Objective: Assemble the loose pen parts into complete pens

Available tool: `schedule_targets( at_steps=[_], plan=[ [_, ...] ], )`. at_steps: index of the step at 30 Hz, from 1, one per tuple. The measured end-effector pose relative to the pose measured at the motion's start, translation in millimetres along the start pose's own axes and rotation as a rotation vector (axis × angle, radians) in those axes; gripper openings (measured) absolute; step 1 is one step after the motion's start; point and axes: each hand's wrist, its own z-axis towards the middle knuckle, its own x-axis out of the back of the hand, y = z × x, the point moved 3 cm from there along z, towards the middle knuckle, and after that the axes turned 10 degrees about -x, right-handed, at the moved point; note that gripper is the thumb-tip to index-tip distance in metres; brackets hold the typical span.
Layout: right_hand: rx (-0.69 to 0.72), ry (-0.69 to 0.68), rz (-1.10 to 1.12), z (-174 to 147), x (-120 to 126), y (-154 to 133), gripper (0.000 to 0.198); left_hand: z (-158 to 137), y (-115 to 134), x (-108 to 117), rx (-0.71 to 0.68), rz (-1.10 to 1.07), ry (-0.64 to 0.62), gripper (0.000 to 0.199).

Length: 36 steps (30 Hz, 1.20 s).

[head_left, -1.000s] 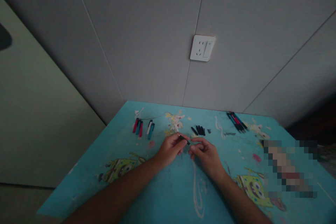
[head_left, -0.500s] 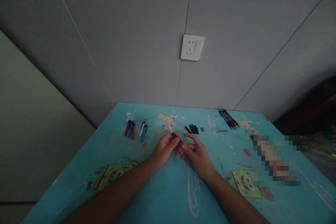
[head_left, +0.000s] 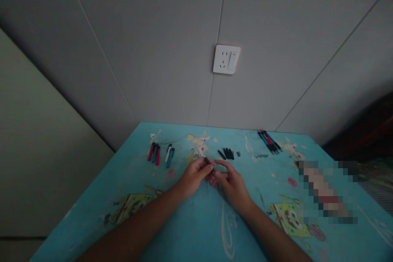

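Over the middle of the table, my left hand [head_left: 196,176] pinches a slim black pen part [head_left: 207,161] between thumb and fingers. A thin, pale metallic end points away from me. My right hand [head_left: 231,184] meets it at the near end, with the thumb and lower fingers closed there and the index finger raised off it. My fingers cover much of the part. Just beyond the right hand lie several short black pen grips [head_left: 227,153], with a small dark piece [head_left: 238,154] beside them.
Red and blue pen barrels [head_left: 156,154] lie at the left, near a white and a blue one [head_left: 169,155]. Several pens [head_left: 270,142] sit at the back right. Tiny dark pieces [head_left: 261,156] lie nearby. A blurred-out item [head_left: 322,190] is at the right; a wall stands behind.
The view has shifted slightly. The black pen part has turned a little in my hands, and less of its metallic end shows. Both hands stay together on it.
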Motion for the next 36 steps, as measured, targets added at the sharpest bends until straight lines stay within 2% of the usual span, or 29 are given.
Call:
schedule_targets(
  at_steps=[6,10,15,23,27,31,34,36],
  plan=[
    [0.188,0.298,-0.641,12.8,29.2,-6.6,0.029,5.5,-1.0,11.9,-0.032,-0.098,0.194,0.031],
    [0.227,0.394,-0.937,28.0,43.5,1.0,0.031,9.5,-3.4,23.6,-0.034,-0.195,0.373,0.036],
    [0.257,0.385,-1.027,30.3,41.4,5.1,0.03,16.1,8.7,39.1,-0.126,-0.299,0.518,0.035],
    [0.38,0.314,-0.985,27.5,42.6,5.6,0.029,29.4,37.5,73.6,-0.313,-0.343,0.612,0.027],
    [0.466,0.192,-1.01,17.9,25.1,-2.0,0.028,33.0,51.2,97.4,-0.458,-0.377,0.693,0.027],
    [0.543,0.048,-1.099,9.7,-7.6,-16.1,0.029,36.2,57.9,119.5,-0.509,-0.409,0.736,0.026],
    [0.585,-0.013,-1.168,19.2,-38.0,-26.5,0.031,36.8,62.3,132.5,-0.541,-0.415,0.757,0.025],
    [0.576,0.011,-1.199,33.9,-60.2,-32.3,0.035,35.9,65.7,138.7,-0.567,-0.41,0.771,0.025]
  ],
)
